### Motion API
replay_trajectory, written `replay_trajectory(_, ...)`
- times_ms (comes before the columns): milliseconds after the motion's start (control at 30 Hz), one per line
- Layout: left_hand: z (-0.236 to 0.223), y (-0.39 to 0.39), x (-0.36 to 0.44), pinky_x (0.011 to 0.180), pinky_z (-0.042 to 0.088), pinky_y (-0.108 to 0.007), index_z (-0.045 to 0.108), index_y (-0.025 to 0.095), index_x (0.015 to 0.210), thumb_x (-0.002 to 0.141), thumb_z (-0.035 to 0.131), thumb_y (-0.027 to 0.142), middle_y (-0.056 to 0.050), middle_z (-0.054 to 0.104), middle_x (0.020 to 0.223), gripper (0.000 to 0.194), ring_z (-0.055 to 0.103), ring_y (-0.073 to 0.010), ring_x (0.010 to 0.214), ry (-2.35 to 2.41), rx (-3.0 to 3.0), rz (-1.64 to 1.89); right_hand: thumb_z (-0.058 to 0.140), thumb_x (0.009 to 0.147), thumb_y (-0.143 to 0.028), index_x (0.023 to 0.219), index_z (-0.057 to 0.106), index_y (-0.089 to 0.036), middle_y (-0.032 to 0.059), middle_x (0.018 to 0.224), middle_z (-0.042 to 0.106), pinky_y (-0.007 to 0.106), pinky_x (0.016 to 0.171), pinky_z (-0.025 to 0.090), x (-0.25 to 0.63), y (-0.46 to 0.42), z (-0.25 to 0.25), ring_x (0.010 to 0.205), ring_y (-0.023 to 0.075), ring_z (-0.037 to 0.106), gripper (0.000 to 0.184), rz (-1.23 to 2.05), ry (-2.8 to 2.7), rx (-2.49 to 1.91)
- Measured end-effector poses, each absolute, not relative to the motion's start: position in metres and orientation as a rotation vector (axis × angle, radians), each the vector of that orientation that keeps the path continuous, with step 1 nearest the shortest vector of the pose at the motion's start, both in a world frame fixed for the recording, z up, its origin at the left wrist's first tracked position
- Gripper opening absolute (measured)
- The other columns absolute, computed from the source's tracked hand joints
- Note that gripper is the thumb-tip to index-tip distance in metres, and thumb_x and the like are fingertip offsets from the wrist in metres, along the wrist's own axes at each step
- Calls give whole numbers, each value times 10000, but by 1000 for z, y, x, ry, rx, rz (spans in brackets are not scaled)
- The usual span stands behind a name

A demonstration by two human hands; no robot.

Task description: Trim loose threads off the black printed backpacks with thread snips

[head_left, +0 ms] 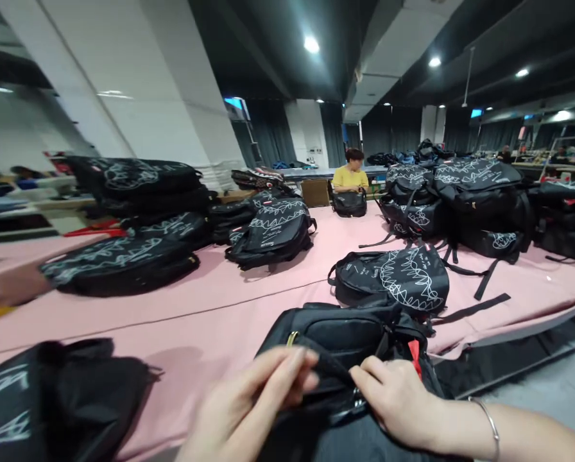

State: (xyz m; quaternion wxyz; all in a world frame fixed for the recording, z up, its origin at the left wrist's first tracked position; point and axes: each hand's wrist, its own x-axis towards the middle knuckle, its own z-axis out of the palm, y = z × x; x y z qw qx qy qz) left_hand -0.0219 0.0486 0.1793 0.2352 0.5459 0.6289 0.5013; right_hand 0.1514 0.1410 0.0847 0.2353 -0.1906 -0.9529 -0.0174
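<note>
A black backpack (345, 330) lies in front of me on the pink cloth-covered table, its near part reaching the bottom edge of the view. My right hand (400, 398), with a thin bangle at the wrist, closes its fingers on the backpack's fabric near a metal zipper pull (359, 399). My left hand (263, 398) is over the left side of the bag, fingers curled together and slightly blurred; what they pinch, if anything, I cannot make out. Just beyond its fingertips shows a gold-coloured zipper piece (292, 337). A red tag (415, 356) sticks out at the bag's right.
A white-patterned backpack (407, 276) lies just behind, its straps trailing right. Stacked backpacks (138, 224) stand at left, more (480, 199) at right. Another black bag (76, 391) is at near left. A person in a yellow top (350, 178) sits across the pink table (210, 301).
</note>
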Motion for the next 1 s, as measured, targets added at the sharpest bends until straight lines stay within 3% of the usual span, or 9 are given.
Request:
replay_trajectory(67, 191, 80, -15, 577, 501, -254, 674, 234, 804, 757, 553, 380, -38, 684, 730, 195, 624, -186, 647, 1850, 2021, 1170, 460, 750, -41, 1118, 499, -90, 71, 838, 592, 272, 493, 422, 148, 133, 89, 599, 165, 560, 373, -181, -2635, -512)
replay_trajectory(233, 182, 148, 40, 582, 460, -304, 650, 169, 745, 717, 609, 164, -76, 634, 748, 50, 597, -234, 734, 1945, 2835, 179, 468, 770, -83, 1052, 526, -87, 98, 797, 610, 289, 437, 385, 148, 126, 92, 534, 178, 547, 288, -321, -2627, -495)
replay_trajectory(367, 160, 158, 80, 567, 433, -345, 640, 100, 680, 736, 532, 64, -118, 600, 691, 127, 579, -249, 681, 1910, 2981, -124, 438, 716, -12, 992, 558, -126, 120, 882, 651, 304, 529, 427, 151, 133, 79, 693, 222, 608, 321, -280, -2591, -457)
replay_trajectory(433, 152, 158, 87, 537, 415, -328, 623, 81, 665, 734, 504, 39, -124, 582, 653, 144, 569, -238, 637, 1916, 2992, -80, 421, 688, 12, 986, 560, -121, 128, 888, 656, 307, 543, 424, 152, 136, 74, 719, 231, 612, 355, -277, -2576, -444)
replay_trajectory(567, 151, 168, 72, 488, 378, -271, 581, 105, 739, 773, 446, 53, -104, 583, 707, 149, 569, -213, 640, 2040, 2908, 161, 433, 667, 22, 870, 552, -140, 80, 736, 621, 287, 477, 361, 154, 139, 73, 555, 194, 562, 286, -269, -2589, -525)
replay_trajectory(733, 161, 170, 23, 565, 378, -260, 531, 160, 755, 841, 400, 205, -56, 568, 752, 164, 549, -170, 697, 2476, 2506, 659, 412, 706, 21, 803, 498, -160, 49, 742, 538, 283, 466, 306, 156, 143, 76, 527, 164, 518, 223, -227, -2561, -614)
replay_trajectory(867, 145, 139, -20, 542, 340, -242, 466, 196, 655, 811, 437, 257, 7, 513, 640, 171, 496, -134, 600, 2679, 2033, 1071, 429, 707, 25, 828, 500, -163, 40, 774, 533, 283, 464, 283, 159, 151, 70, 528, 151, 524, 235, -213, -2577, -696)
replay_trajectory(1000, 113, 103, -40, 502, 326, -242, 407, 205, 599, 807, 452, 286, 19, 479, 590, 227, 486, -135, 556, 2860, 1555, 1163, 462, 750, -12, 930, 518, -165, 34, 814, 549, 280, 477, 298, 160, 154, 66, 555, 145, 534, 243, -190, -2617, -629)
